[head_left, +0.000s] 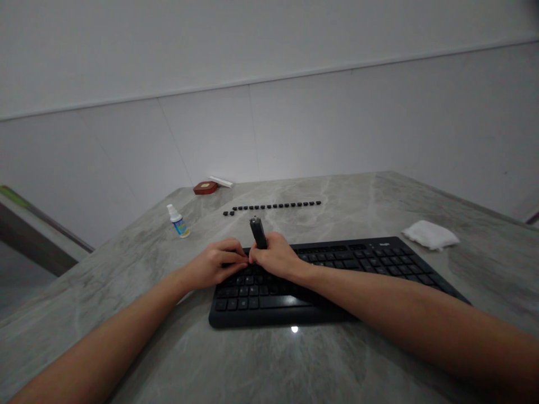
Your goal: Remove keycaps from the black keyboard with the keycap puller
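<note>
Forearms (130, 331), bare and nearest the lens, over a grey veined counter (197, 365), with a black keyboard (286, 302) lying flat on it. Grips a black tool (258, 233) upright in the right hand (274, 255), closed around the shaft above the keyboard's upper left portion. Brings the left hand (219, 261) to the same spot, fingers drawn together at the keys (252, 291); impossible to tell any pinched piece from the fingers alone.

Lined up beyond the keyboard: small black pieces (275, 206), apparently keycaps, mostly in one long row, two just nearer at its left end. Could scatter or lose order with one careless sweep of an arm. Could scratch or crack a key with a slip or slanted push of the tool, or jab a left fingertip at such close quarters.

Hidden behind the knuckles: the tool's lower end and any contact beneath. Covered by the right forearm: much of the keyboard's lower right. Cut off by the frame: both elbows. Hard to make out: most key legends, and the print on the spray bottle (180, 223) at left
</note>
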Demonstrator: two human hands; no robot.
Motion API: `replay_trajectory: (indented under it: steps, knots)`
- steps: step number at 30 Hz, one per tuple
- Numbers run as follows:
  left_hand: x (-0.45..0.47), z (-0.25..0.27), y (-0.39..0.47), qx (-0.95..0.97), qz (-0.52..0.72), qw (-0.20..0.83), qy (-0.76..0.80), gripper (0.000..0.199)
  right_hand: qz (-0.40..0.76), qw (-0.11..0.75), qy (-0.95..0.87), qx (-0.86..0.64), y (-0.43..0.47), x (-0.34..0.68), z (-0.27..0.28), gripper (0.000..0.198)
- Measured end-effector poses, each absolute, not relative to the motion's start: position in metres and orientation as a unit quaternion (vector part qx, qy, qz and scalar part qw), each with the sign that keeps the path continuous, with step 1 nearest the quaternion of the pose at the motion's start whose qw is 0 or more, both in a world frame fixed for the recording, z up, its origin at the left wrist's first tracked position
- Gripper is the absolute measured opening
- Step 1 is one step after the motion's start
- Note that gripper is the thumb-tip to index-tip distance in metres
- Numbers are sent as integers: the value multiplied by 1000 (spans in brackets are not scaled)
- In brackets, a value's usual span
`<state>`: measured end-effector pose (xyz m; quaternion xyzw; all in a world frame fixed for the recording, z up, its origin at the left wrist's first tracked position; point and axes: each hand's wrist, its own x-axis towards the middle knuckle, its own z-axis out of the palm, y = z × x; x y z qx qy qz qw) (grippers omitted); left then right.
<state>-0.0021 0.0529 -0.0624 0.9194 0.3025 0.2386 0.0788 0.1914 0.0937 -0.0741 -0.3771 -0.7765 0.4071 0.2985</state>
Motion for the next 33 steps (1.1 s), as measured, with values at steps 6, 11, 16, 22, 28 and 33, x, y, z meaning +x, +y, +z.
replay_trajectory:
  steps: [6, 11, 16, 22, 28, 33]
  knots:
    - [-3, -65, 55, 919, 238, 82, 303, 18, 410, 301, -776, -374, 92, 191, -73, 18]
    - [-6, -66, 55, 920, 231, 81, 306, 18, 399, 305, -776, -381, 90, 192, -72, 18]
    - [-5, -64, 55, 921, 232, 83, 302, 18, 395, 310, -780, -373, 90, 192, -73, 19]
    - [-5, -65, 55, 921, 230, 81, 303, 18, 407, 319, -773, -367, 91, 192, -76, 18]
    - [-2, -61, 54, 922, 236, 86, 296, 20, 406, 340, -765, -367, 90, 193, -73, 18]
    - [1, -62, 54, 924, 239, 89, 285, 20, 411, 428, -687, -420, 94, 205, -63, 22]
